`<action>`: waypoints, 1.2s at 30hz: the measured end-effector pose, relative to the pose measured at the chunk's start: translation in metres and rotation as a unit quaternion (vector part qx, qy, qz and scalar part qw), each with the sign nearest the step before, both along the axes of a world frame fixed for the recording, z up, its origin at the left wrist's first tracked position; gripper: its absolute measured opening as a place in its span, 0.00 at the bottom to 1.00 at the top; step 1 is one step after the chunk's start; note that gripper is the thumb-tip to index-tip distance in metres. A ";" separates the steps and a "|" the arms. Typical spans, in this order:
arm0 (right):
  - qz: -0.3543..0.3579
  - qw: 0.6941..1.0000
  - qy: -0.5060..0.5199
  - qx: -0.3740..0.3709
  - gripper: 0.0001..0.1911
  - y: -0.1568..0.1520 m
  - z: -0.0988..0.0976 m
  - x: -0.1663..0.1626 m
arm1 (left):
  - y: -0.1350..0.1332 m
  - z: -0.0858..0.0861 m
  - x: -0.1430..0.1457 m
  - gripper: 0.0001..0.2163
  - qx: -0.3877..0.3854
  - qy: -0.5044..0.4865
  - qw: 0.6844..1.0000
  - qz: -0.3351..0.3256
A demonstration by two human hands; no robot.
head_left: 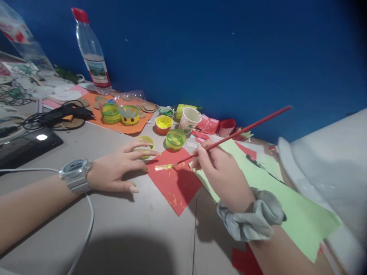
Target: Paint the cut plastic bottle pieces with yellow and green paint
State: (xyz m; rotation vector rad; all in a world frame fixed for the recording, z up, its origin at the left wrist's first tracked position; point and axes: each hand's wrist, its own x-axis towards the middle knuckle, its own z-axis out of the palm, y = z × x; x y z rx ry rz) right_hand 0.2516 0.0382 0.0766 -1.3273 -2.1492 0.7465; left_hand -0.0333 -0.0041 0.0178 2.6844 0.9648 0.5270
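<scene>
My right hand (220, 172) grips a long red paintbrush (243, 131) near its lower part, and the handle slants up to the right. Its bristles, coated in yellow, are at the upper part of a red paper square (182, 191) that carries yellow smears. My left hand (123, 166) lies spread on the table, fingertips by the paper's left corner. Behind those fingers is a yellow ring (149, 143), partly hidden. A green and yellow round container (175, 139) stands just beyond the paper's top corner.
An orange bowl of yellow bits (163, 125) and a patterned paper cup (189, 119) stand behind. Green paper (275, 202) lies under my right wrist. Farther left are a bottle (96, 61), orange paper (123, 131), a black glue gun (74, 111) and a white cable (87, 225).
</scene>
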 end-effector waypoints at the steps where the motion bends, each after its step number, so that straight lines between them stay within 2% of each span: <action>1: -0.009 1.000 -0.025 0.016 0.15 0.001 0.004 0.002 | 0.000 0.000 0.000 0.25 0.000 0.001 1.000 -0.001; 5: -0.030 0.994 -0.089 0.056 0.15 0.009 0.014 0.011 | 0.000 0.002 0.000 0.24 -0.004 0.005 1.000 -0.001; 8: -0.037 0.994 -0.080 0.065 0.15 0.013 0.015 0.015 | 0.000 0.002 0.000 0.24 -0.002 0.000 1.000 -0.002; 11: -0.031 0.999 0.028 0.021 0.15 0.010 0.012 0.012 | 0.000 0.003 0.000 0.24 -0.003 0.005 1.000 -0.002; 13: -0.006 0.991 0.128 -0.045 0.13 0.005 0.007 0.007 | 0.000 0.004 0.000 0.24 -0.006 0.009 1.000 -0.005; 15: 0.030 0.981 0.170 -0.089 0.13 -0.001 -0.001 0.000 | 0.000 0.003 0.000 0.24 -0.006 0.010 1.000 -0.005; 17: 0.047 0.987 0.135 -0.078 0.14 -0.004 -0.006 -0.005 | 0.000 0.002 0.000 0.25 -0.003 0.008 1.000 -0.003; 19: 0.031 0.996 0.074 -0.035 0.15 -0.003 -0.007 -0.005 | 0.000 0.001 0.000 0.25 -0.001 0.003 1.000 -0.001; 23: -0.018 0.999 -0.029 0.037 0.14 0.005 0.005 0.006 | 0.000 0.001 -0.001 0.24 -0.002 0.013 1.000 -0.009; 26: -0.047 0.996 -0.052 0.053 0.14 0.011 0.013 0.015 | 0.001 0.003 -0.001 0.24 -0.003 0.014 1.000 -0.007; 29: -0.035 0.997 0.069 -0.006 0.14 0.010 0.012 0.013 | 0.001 0.002 0.000 0.24 -0.001 0.003 1.000 -0.002; 32: 0.008 0.970 0.221 -0.102 0.13 0.001 0.001 0.001 | 0.001 0.001 0.001 0.25 0.000 -0.002 1.000 -0.002; 34: 0.037 0.962 0.235 -0.134 0.12 -0.004 -0.009 -0.008 | 0.000 0.001 0.001 0.25 -0.003 -0.005 1.000 -0.001; 36: 0.047 0.969 0.200 -0.137 0.13 -0.007 -0.016 -0.012 | 0.000 0.001 0.001 0.25 -0.006 -0.004 1.000 -0.001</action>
